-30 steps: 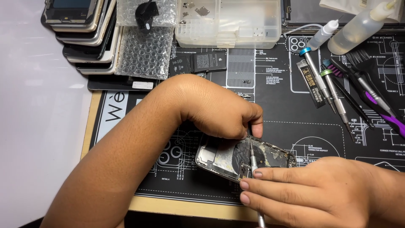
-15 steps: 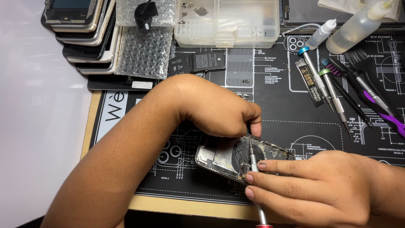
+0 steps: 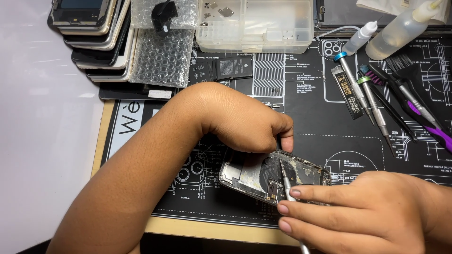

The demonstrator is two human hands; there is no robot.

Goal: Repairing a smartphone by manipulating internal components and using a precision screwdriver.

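Observation:
An opened phone body [image 3: 263, 176] lies tilted on the black work mat [image 3: 310, 117], its silver frame and inner parts showing. My left hand [image 3: 240, 122] curls over its upper edge and grips it, the forearm crossing from the lower left. My right hand [image 3: 362, 211] comes in from the lower right and pinches a thin metal tool [image 3: 286, 181] between its fingers. The tool's tip rests inside the phone near its middle. My left fingers hide the phone's far edge.
Several screwdrivers [image 3: 362, 96] and brushes [image 3: 414, 94] lie at the right of the mat, with two squeeze bottles [image 3: 400, 28] above them. A clear parts box [image 3: 256, 23], bubble wrap [image 3: 160, 51] and a stack of phones [image 3: 92, 35] line the back. A small battery [image 3: 226, 68] lies near the box.
My right hand has shifted slightly up and right with the tool, whose tip now sits deeper in the phone. My left hand has kept its hold.

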